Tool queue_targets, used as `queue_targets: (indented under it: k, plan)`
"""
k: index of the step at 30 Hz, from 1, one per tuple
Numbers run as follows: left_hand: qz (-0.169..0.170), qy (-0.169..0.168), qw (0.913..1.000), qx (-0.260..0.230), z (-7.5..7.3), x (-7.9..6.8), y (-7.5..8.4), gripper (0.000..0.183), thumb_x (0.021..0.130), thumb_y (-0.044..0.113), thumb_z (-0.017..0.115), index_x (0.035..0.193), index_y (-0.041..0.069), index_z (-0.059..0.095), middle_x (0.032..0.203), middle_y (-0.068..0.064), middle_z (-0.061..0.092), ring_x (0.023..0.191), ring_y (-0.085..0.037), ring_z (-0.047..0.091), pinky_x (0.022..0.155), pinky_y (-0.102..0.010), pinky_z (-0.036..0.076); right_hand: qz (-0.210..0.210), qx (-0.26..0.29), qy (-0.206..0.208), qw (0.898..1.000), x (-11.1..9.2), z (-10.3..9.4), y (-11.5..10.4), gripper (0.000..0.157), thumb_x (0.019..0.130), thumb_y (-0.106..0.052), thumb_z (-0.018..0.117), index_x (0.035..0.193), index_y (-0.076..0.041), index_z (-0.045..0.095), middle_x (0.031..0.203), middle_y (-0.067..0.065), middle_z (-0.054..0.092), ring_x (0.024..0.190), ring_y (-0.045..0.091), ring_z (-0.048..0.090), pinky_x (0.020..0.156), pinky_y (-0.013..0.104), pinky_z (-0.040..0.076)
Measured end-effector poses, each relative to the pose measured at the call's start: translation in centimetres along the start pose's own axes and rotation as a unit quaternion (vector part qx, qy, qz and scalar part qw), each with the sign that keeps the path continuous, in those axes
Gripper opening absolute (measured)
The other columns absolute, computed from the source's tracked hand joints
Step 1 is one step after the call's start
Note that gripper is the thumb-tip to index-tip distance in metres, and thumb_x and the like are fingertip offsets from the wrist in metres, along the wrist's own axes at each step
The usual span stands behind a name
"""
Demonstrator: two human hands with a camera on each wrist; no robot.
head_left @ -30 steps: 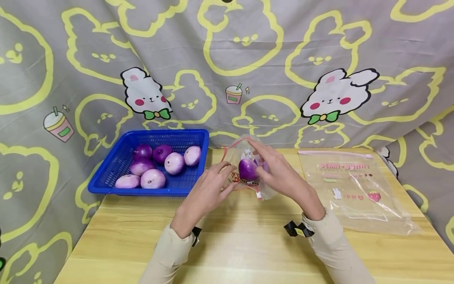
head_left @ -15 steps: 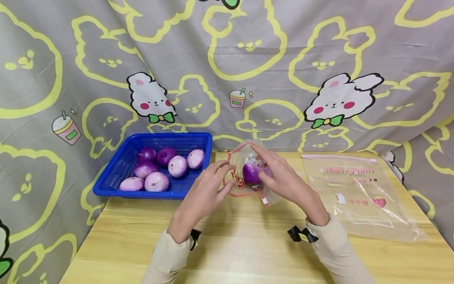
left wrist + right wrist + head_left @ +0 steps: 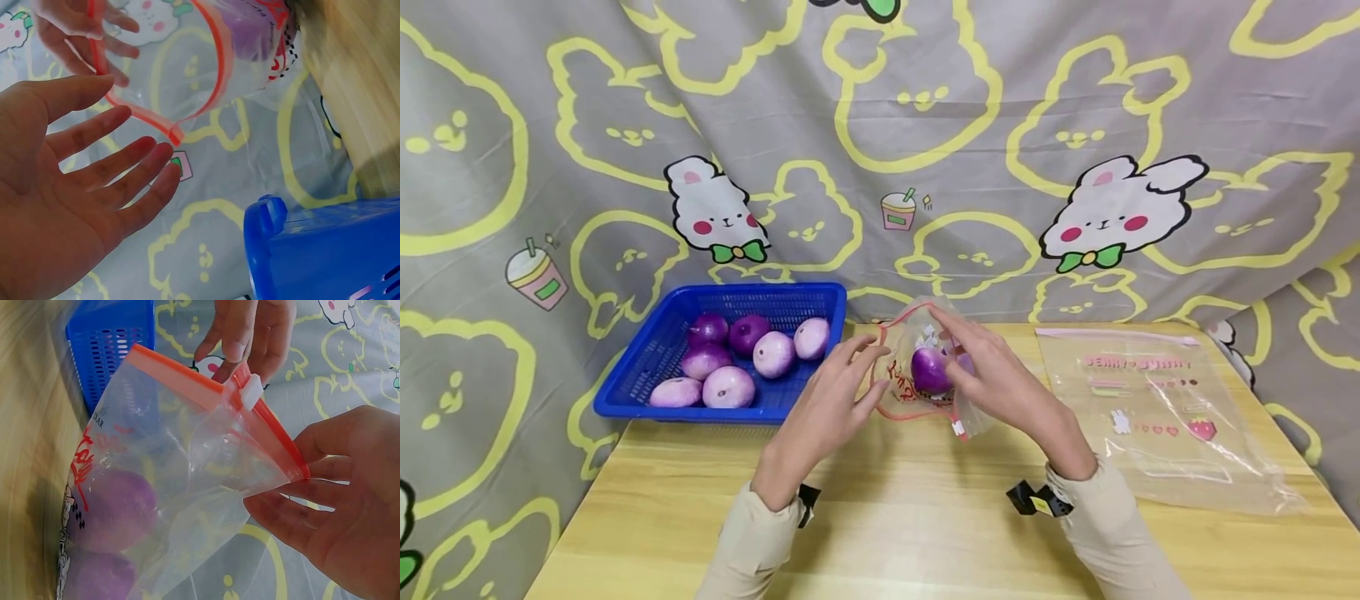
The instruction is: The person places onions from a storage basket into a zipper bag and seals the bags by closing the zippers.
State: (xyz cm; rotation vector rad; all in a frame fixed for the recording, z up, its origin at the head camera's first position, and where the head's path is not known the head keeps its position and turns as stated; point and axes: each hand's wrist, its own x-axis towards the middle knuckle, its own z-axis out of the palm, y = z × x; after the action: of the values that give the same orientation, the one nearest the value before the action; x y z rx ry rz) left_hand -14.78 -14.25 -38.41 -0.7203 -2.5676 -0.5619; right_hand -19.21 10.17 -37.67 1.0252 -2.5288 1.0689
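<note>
A clear zip bag with a red-orange zip strip stands on the table, its mouth spread toward the left. Inside it lies a purple onion; the right wrist view shows a second onion beside that one. My right hand pinches the bag's rim, thumb on one side of the strip and fingers on the other. Near the mouth, my left hand holds nothing; its fingers are spread and slightly bent in the left wrist view. A white slider sits on the strip.
A blue plastic basket with several purple onions stands left of the bag. Flat on the table at right lies a larger clear zip bag with pink print. A patterned curtain hangs behind the wooden table.
My left hand has drawn slightly left, away from the bag's mouth. The right hand keeps its hold on the rim. The head view has shifted a little.
</note>
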Motion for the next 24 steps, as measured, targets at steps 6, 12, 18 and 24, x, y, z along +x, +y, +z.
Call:
queue_targets:
  k: [6,12,18,24]
  plan:
    - [0.0,0.001,1.0,0.0,0.4,-0.4,-1.0,0.034,0.094,0.016,0.069,0.126,0.007,0.063,0.133,-0.016,0.058,0.121,-0.031,0.056,0.102,-0.045,0.047,0.0,0.009,0.002,1.0,0.1,0.3,-0.2,0.067,0.09,0.002,0.058,0.153,-0.006,0.037,0.113,0.01,0.063,0.097,0.021,0.063,0.08,0.038,0.055]
    - [-0.014,-0.005,0.9999,0.005,0.4,-0.9,-2.3,0.037,0.092,0.013,0.071,0.127,0.005,0.062,0.13,-0.015,0.059,0.122,-0.028,0.055,0.105,-0.042,0.045,-0.006,0.012,0.003,1.0,0.0,0.6,-0.1,0.065,0.09,0.003,0.056,0.152,-0.005,0.038,0.113,0.009,0.063,0.096,0.018,0.061,0.08,0.041,0.055]
    - [-0.028,-0.002,0.9995,0.017,0.5,-1.6,-3.4,0.039,0.091,0.012,0.072,0.127,0.005,0.061,0.129,-0.014,0.06,0.122,-0.028,0.055,0.105,-0.042,0.045,-0.015,0.0,0.006,1.0,0.0,0.7,0.0,0.063,0.09,0.002,0.055,0.151,-0.003,0.038,0.111,0.007,0.061,0.093,0.017,0.058,0.079,0.039,0.053]
    - [-0.023,0.025,0.999,0.029,0.8,-2.4,-4.4,0.034,0.09,0.01,0.071,0.123,0.004,0.064,0.123,-0.011,0.061,0.117,-0.028,0.057,0.102,-0.042,0.046,-0.017,-0.016,0.003,1.0,0.1,0.6,0.1,0.061,0.093,0.0,0.055,0.151,-0.002,0.039,0.102,0.005,0.059,0.087,0.016,0.052,0.073,0.033,0.046]
